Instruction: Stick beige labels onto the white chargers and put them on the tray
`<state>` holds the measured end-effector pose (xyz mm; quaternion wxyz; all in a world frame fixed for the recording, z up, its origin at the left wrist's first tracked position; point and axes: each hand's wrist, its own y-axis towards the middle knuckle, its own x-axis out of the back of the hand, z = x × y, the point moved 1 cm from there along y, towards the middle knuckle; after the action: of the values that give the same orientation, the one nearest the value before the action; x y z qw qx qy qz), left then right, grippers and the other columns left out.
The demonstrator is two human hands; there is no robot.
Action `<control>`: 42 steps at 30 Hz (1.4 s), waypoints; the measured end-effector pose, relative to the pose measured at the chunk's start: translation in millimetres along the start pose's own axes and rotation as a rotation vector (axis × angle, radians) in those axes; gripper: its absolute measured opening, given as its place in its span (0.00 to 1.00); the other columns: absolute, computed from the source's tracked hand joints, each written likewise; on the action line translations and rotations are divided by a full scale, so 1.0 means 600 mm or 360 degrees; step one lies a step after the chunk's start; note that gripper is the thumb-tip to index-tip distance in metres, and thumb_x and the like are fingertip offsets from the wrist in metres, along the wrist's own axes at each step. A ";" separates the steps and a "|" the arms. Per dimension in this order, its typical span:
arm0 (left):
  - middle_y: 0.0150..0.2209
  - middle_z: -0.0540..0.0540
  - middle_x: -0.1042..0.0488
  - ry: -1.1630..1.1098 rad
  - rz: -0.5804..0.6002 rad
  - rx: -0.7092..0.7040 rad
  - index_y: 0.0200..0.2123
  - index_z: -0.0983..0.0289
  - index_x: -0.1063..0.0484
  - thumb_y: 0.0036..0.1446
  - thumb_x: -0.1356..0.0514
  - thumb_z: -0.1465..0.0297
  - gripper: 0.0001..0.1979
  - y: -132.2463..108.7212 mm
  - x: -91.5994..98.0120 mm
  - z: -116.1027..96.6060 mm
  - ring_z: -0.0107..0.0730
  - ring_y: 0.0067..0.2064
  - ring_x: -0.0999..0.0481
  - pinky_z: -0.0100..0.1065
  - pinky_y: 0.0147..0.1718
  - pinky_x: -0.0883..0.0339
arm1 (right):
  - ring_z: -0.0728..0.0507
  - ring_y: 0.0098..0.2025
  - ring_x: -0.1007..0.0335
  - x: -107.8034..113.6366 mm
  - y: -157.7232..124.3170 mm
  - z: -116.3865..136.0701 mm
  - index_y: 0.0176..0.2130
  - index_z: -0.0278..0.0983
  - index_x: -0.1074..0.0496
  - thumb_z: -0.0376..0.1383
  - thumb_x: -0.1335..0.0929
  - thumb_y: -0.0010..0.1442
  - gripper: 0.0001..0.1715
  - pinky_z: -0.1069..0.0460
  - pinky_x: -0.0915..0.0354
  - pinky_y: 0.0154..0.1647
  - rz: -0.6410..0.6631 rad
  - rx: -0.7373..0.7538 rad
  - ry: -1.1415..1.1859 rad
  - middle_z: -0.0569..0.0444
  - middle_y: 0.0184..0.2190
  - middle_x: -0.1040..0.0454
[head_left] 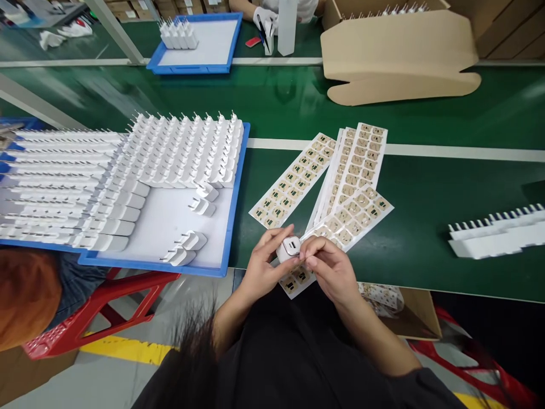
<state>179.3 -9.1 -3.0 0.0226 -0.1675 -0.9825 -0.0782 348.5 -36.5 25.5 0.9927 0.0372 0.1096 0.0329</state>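
My left hand (269,262) is closed around a white plug charger (288,247), whose face with a dark port slot is turned up toward me. The fingertips of my right hand (330,266) pinch together at the charger's right edge; whatever lies between them is too small to make out. Below both hands, a sheet of stickers (353,218) with tan labels slants over the table edge. More sticker sheets (293,180) fan out just beyond. To the left, a blue-rimmed tray (232,227) holds dense rows of white chargers (187,150), with a few loose ones at its front.
A row of chargers (498,233) stands on the green table (426,199) at right. Across the table are another blue tray (213,42), an open cardboard box (400,54) and a co-worker's gloved hand (266,20). Red stools (106,312) and a carton (415,312) sit below.
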 end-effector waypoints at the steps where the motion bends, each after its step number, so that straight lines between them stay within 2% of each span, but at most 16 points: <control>1: 0.54 0.60 0.23 0.0094 -0.0048 -0.0066 0.63 0.55 0.28 0.60 0.31 0.60 0.28 0.000 0.004 -0.002 0.42 0.55 0.22 0.42 0.56 0.27 | 0.48 0.30 0.32 0.000 0.000 0.002 0.35 0.41 0.28 0.44 0.28 0.65 0.10 0.52 0.33 0.31 -0.0012 -0.0018 0.0017 0.54 0.33 0.26; 4: 0.52 0.60 0.21 0.0244 -0.0133 -0.0239 0.59 0.55 0.24 0.60 0.32 0.61 0.24 0.002 0.014 -0.006 0.43 0.55 0.21 0.43 0.55 0.26 | 0.47 0.32 0.29 0.004 0.003 0.012 0.35 0.41 0.27 0.44 0.26 0.62 0.11 0.51 0.30 0.33 -0.0107 -0.0064 -0.0026 0.55 0.32 0.25; 9: 0.51 0.60 0.18 0.0293 -0.0151 -0.0435 0.57 0.56 0.23 0.60 0.31 0.65 0.21 0.005 0.018 -0.013 0.45 0.55 0.20 0.47 0.57 0.26 | 0.46 0.32 0.27 0.002 0.014 0.027 0.35 0.41 0.26 0.46 0.24 0.59 0.13 0.50 0.29 0.34 -0.0245 -0.0093 -0.0203 0.55 0.30 0.24; 13: 0.51 0.59 0.18 0.0278 -0.0150 -0.0476 0.58 0.55 0.24 0.59 0.30 0.69 0.23 0.007 0.017 -0.016 0.43 0.54 0.20 0.44 0.55 0.26 | 0.47 0.31 0.29 -0.008 0.017 0.031 0.35 0.42 0.25 0.42 0.24 0.60 0.09 0.51 0.30 0.33 -0.0256 -0.0062 -0.0278 0.56 0.29 0.25; 22: 0.50 0.59 0.18 0.0332 -0.0162 -0.0504 0.57 0.57 0.23 0.58 0.29 0.67 0.23 0.006 0.018 -0.022 0.44 0.53 0.20 0.44 0.54 0.25 | 0.47 0.30 0.29 -0.014 0.023 0.037 0.34 0.41 0.26 0.45 0.24 0.59 0.13 0.50 0.29 0.32 -0.0275 -0.0060 -0.0335 0.56 0.28 0.25; 28: 0.50 0.58 0.18 0.0296 -0.0165 -0.0556 0.58 0.55 0.24 0.57 0.28 0.70 0.25 0.009 0.017 -0.024 0.41 0.53 0.20 0.41 0.54 0.26 | 0.47 0.30 0.29 -0.017 0.022 0.034 0.35 0.42 0.25 0.44 0.24 0.60 0.11 0.51 0.29 0.32 -0.0294 -0.0039 -0.0330 0.57 0.29 0.25; 42: 0.49 0.59 0.18 0.0291 -0.0184 -0.0585 0.57 0.57 0.24 0.57 0.28 0.70 0.24 0.008 0.018 -0.025 0.41 0.52 0.20 0.41 0.53 0.25 | 0.47 0.32 0.29 -0.023 0.020 0.033 0.35 0.42 0.24 0.40 0.24 0.61 0.07 0.52 0.28 0.33 -0.0347 -0.0009 -0.0323 0.57 0.30 0.25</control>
<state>171.0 -3.6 13.4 0.0760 -0.1045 -0.9536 -0.2720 338.5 -26.7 48.9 0.9965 0.0255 0.0120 -0.0787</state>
